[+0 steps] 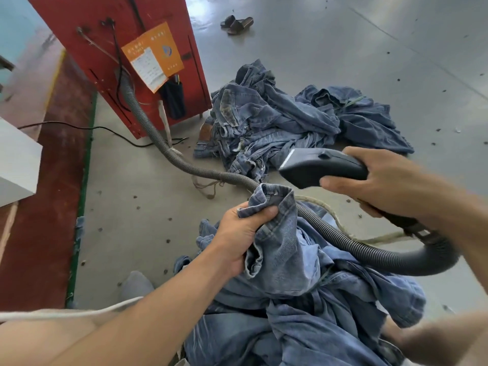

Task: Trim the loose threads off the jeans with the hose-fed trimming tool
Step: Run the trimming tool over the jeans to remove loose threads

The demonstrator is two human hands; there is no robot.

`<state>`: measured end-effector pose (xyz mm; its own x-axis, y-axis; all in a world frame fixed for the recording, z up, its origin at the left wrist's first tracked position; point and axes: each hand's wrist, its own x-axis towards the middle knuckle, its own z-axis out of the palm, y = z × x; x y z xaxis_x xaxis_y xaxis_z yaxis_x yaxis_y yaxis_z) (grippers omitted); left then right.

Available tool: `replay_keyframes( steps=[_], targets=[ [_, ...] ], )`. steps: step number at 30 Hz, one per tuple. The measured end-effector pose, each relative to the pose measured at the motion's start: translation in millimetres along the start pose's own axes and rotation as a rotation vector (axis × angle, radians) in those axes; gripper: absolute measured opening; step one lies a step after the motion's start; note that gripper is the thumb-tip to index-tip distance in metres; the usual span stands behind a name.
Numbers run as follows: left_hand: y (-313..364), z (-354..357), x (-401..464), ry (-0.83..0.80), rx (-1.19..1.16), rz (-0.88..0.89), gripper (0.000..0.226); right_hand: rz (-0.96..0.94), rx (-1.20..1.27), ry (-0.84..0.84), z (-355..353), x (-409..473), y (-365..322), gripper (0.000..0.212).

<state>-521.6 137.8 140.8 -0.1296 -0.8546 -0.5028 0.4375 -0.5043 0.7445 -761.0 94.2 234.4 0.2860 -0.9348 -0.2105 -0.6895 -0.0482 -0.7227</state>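
Denim jeans [287, 249] bunched in left hand [237, 239], grip tight round a hem fold, rest heaped below it. Right hand [380, 186] just above-right of jeans, grip wrapped round black trimming tool [317, 167], head w/ blade edge apart from fabric. Ribbed hose [184, 167] runs behind jeans to red cabinet [111, 48], far upper-left. 2nd jeans pile [277, 120] on floor beyond.

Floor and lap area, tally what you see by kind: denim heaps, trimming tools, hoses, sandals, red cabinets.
Denim heaps: 2, the floor pile and the jeans in the left hand
Trimming tool, in the right hand: 1
Corrugated hose: 1
Sandals: 2
Red cabinet: 1
Total: 7
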Motion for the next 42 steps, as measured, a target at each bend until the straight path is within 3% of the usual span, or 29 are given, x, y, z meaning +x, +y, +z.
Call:
replay_keyframes(
  steps=[4, 7, 10, 13, 15, 20, 22, 24, 25, 26, 28, 29, 30, 31, 33, 35, 36, 37, 39, 40, 42],
  targets=[
    [0, -1, 1, -0.049, 0.049, -0.012, 0.014, 0.005, -0.063, -0.191, 4, -5, -2, 0.020],
    [-3, 0, -3, -0.133, 0.132, -0.009, 0.015, -0.030, -0.193, -0.082, 18, 5, -6, 0.029],
    [-3, -1, -2, -0.158, 0.181, -0.006, 0.019, -0.024, -0.105, 0.002, 5, 9, -2, 0.029],
    [-1, -5, 3, -0.135, 0.239, 0.033, 0.019, -0.008, -0.033, -0.192, 0, 4, -3, 0.023],
    [-4, -9, 3, -0.183, 0.296, 0.032, 0.014, -0.033, -0.101, -0.212, 11, 6, -1, 0.025],
    [-14, -5, -9, -0.233, 0.328, -0.063, 0.022, -0.116, -0.307, 0.242, 22, 25, 12, 0.036],
    [-25, 5, -17, -0.098, 0.597, -0.034, 0.023, -0.101, -0.193, 0.332, 16, 26, 20, 0.033],
    [-37, 15, -35, 0.066, 1.055, 0.046, 0.044, -0.103, -0.086, 0.344, 14, 26, 26, 0.031],
    [-40, 20, -45, -0.019, 1.159, 0.010, 0.057, -0.109, -0.056, 0.333, 14, 25, 27, 0.031],
    [-42, 24, -54, -0.244, 1.142, -0.113, 0.069, -0.113, -0.051, 0.317, 15, 25, 28, 0.030],
    [-47, 36, -68, -0.738, 0.947, -0.448, 0.081, -0.114, -0.092, 0.282, 20, 24, 31, 0.030],
    [-51, 39, -68, -0.853, 0.835, -0.509, 0.077, -0.116, -0.113, 0.258, 23, 24, 32, 0.030],
    [-55, 40, -64, -0.850, 0.718, -0.501, 0.066, -0.118, -0.121, 0.233, 26, 23, 34, 0.031],
    [-58, 39, -56, -0.740, 0.654, -0.428, 0.049, -0.120, -0.124, 0.212, 29, 23, 36, 0.032],
    [-55, 31, -37, -0.374, 0.648, -0.155, 0.027, -0.133, -0.159, 0.176, 31, 22, 39, 0.033],
    [-37, 11, -8, -0.005, 1.054, 0.219, 0.014, -0.145, -0.194, 0.137, 33, 20, 43, 0.034],
    [-26, -4, 4, 0.144, 1.376, 0.328, 0.026, -0.146, -0.201, 0.118, 34, 20, 44, 0.033],
    [-17, -20, 15, 0.231, 1.697, 0.267, 0.054, -0.144, -0.209, 0.101, 34, 20, 46, 0.033],
    [0, -47, 28, 0.217, 2.034, -0.113, 0.097, -0.131, -0.236, 0.078, 35, 22, 49, 0.034],
    [3, -55, 31, 0.134, 2.075, -0.236, 0.100, -0.123, -0.252, 0.074, 35, 22, 50, 0.035],
    [1, -65, 36, -0.022, 1.914, -0.240, 0.066, -0.117, -0.274, 0.062, 35, 23, 52, 0.038]
  ],
)
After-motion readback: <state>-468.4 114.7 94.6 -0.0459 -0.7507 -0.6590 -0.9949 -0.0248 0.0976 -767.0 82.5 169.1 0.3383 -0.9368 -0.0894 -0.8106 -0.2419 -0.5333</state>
